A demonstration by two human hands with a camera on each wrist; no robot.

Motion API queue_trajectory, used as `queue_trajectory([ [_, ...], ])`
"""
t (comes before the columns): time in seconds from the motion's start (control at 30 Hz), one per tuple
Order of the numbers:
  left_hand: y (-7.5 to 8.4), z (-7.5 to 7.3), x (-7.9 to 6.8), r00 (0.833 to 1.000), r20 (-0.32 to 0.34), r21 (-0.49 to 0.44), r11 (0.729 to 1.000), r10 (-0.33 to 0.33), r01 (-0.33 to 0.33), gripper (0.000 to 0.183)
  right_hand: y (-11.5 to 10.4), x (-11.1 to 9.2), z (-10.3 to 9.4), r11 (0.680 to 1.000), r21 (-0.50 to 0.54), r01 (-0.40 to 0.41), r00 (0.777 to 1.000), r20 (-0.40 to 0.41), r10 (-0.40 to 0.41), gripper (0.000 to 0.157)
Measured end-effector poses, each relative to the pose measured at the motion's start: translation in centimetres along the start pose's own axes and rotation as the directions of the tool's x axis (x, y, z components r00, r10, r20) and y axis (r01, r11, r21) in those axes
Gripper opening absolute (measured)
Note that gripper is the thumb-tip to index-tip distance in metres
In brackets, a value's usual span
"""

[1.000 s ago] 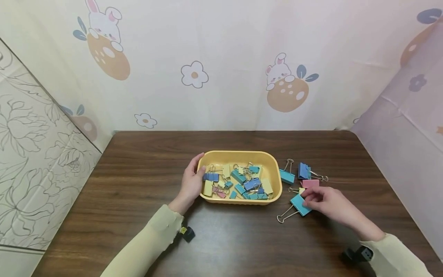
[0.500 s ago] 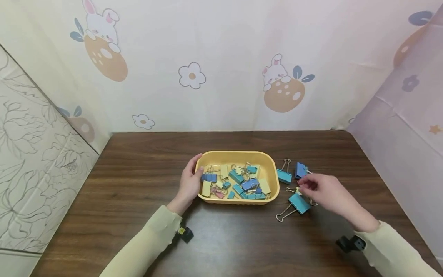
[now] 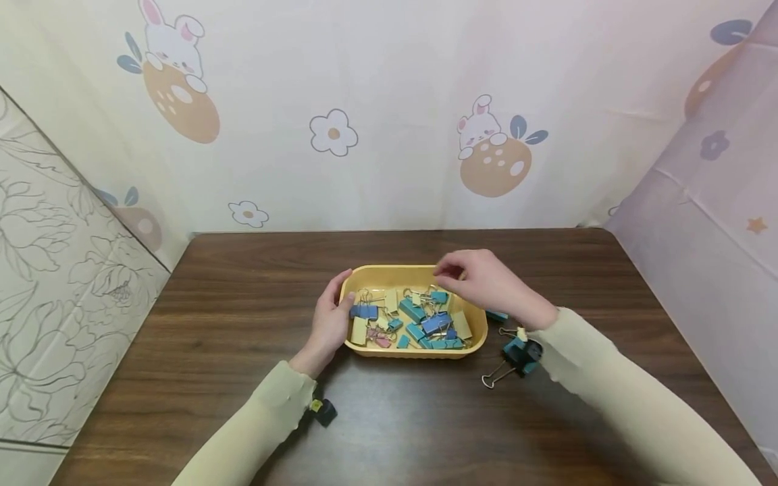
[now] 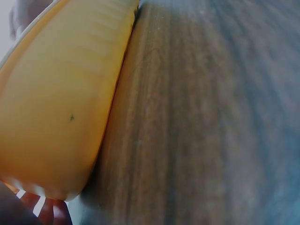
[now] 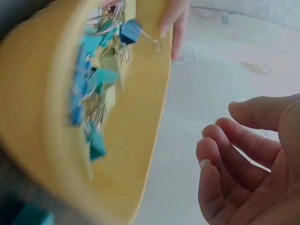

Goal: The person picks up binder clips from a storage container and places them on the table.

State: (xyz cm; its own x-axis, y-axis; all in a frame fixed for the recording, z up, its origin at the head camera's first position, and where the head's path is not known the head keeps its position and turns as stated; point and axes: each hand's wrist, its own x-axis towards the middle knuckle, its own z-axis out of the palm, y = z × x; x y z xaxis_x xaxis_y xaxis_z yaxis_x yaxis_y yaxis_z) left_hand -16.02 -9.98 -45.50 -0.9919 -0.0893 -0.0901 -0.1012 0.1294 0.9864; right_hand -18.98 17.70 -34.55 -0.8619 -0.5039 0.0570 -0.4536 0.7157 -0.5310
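A yellow basket [image 3: 395,267] on the table holds several binder clips, among them blue [image 3: 365,312], teal [image 3: 412,310], cream [image 3: 360,331] and pink [image 3: 381,342] ones. My left hand [image 3: 331,320] grips its left end, thumb over the rim and fingers around the outside. Over the basket's back right corner is my right hand [image 3: 483,278]. Seen from the right wrist, its fingers [image 5: 213,187] are loosely bent, thumb apart, with nothing between them. Right of the basket lie a large teal clip [image 3: 509,346] and a small cream clip [image 3: 521,333], partly covered by my right wrist.
Another teal clip [image 3: 497,316] shows beside the basket's right end, mostly hidden by my right arm. The brown wooden table [image 3: 255,283] meets a printed curtain [image 3: 389,175] at its back edge. A patterned panel [image 3: 55,270] stands at the left.
My right hand has moved left from the loose clips to above the basket, and my sleeve now covers part of that group. The left hand keeps its grip.
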Motion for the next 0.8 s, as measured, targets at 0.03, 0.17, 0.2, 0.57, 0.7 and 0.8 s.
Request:
queue_trajectory([
  [0.03, 0.0, 0.0, 0.0, 1.000, -0.001, -0.001, 1.000, 0.001, -0.001, 0.046, -0.5, 0.7, 0.3, 1.000, 0.006, 0.006, 1.000, 0.020, -0.006, 0.015],
  [0.17, 0.1, -0.1, 0.0, 0.999, 0.004, -0.017, 0.999, 0.038, -0.038, 0.046, -1.3, 3.5, 2.0, 0.999, 0.017, 0.045, 0.995, 0.090, -0.046, 0.015],
  [0.2, 0.1, -0.2, 0.0, 0.999, 0.003, -0.018, 0.999, 0.044, -0.044, 0.046, -1.4, 4.1, 2.4, 0.998, 0.019, 0.052, 0.993, 0.103, -0.054, 0.014],
  [0.57, 0.1, -0.2, -0.1, 0.999, 0.008, -0.009, 0.999, 0.036, -0.036, 0.046, -1.5, 7.2, 5.4, 0.999, -0.002, 0.052, 0.959, 0.280, -0.050, 0.026],
  [0.7, 0.2, -0.1, -0.1, 0.999, 0.009, 0.005, 0.999, 0.036, -0.036, 0.045, -1.8, 7.5, 5.3, 0.995, -0.062, 0.078, 0.943, 0.329, -0.054, 0.032],
  [0.8, 0.1, -0.1, -0.1, 1.000, 0.011, 0.010, 1.000, 0.029, -0.029, 0.045, -2.1, 7.7, 5.5, 0.987, -0.134, 0.093, 0.929, 0.368, -0.037, 0.036],
])
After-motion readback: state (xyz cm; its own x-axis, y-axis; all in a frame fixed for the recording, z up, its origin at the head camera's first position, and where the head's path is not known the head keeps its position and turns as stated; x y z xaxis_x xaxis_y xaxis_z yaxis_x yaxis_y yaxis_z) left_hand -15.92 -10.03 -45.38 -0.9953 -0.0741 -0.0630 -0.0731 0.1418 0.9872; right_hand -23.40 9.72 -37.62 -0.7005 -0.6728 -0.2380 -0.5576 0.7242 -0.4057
